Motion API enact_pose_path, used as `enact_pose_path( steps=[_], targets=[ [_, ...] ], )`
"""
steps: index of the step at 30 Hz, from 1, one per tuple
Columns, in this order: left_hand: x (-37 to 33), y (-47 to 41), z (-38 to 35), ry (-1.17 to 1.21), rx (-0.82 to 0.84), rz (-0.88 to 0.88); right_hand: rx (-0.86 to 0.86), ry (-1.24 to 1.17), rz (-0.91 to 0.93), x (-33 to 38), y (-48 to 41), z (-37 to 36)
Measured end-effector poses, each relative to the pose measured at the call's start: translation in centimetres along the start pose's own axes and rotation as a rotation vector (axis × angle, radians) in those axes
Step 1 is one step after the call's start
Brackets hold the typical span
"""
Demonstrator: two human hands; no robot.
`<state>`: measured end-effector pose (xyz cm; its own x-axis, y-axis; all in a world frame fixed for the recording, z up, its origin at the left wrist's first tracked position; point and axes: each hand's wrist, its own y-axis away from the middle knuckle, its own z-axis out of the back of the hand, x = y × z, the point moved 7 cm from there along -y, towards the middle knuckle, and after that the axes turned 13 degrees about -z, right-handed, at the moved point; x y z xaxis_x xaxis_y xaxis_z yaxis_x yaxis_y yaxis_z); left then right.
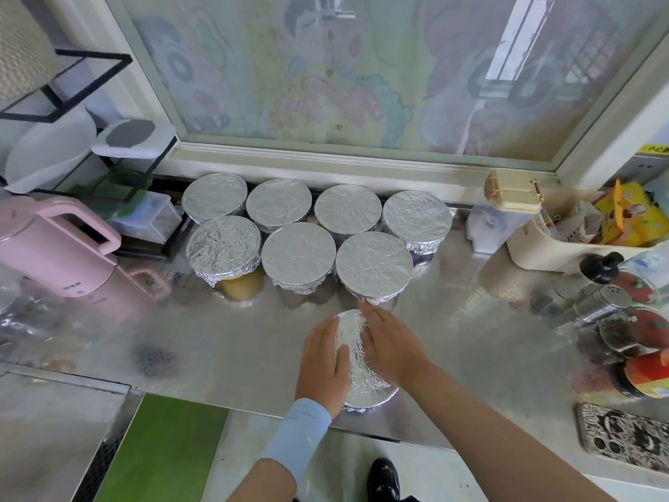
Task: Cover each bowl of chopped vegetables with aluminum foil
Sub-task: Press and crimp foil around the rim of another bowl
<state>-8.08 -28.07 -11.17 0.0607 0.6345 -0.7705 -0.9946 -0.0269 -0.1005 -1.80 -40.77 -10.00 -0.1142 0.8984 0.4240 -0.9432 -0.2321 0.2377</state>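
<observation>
A foil-covered bowl (pixel 356 360) stands near the front edge of the steel counter (pixel 224 342). My left hand (pixel 323 360) lies flat on its left side and my right hand (pixel 392 344) presses flat on its right side, both with straight fingers on the foil. Behind it several more bowls wrapped in foil (pixel 298 257) stand in two rows below the window; the front left one (pixel 224 248) shows yellow contents under its foil edge.
A pink kettle (pixel 54 248) stands at the left beside a black wire rack (pixel 119 182). At the right are a cream box of packets (pixel 564 240), spice jars and shakers (pixel 622 306), and a patterned phone (pixel 626 436). A green panel (pixel 163 451) lies below the counter.
</observation>
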Motion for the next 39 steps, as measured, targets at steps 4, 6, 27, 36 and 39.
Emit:
enact_pose_path(
  steps=[4,6,27,36,39],
  targets=[
    [1.3,-0.1,0.1,0.155,-0.148,0.086,0.029,-0.122,-0.086,-1.1,-1.0,-0.5],
    [1.9,-0.3,0.2,0.192,-0.185,0.155,0.025,-0.192,-0.102,-1.5,-1.2,-0.7],
    [2.4,-7.1,-0.5,0.087,0.062,0.209,0.113,-0.413,-0.288,-2.7,-4.8,-0.7],
    [2.3,-7.1,-0.4,0.101,0.055,0.214,0.171,-0.514,-0.337,-3.3,-5.2,-1.3],
    [4.0,-5.9,0.3,0.194,-0.006,0.292,0.164,-0.533,-0.344,-3.9,-5.0,-1.4]
  ],
)
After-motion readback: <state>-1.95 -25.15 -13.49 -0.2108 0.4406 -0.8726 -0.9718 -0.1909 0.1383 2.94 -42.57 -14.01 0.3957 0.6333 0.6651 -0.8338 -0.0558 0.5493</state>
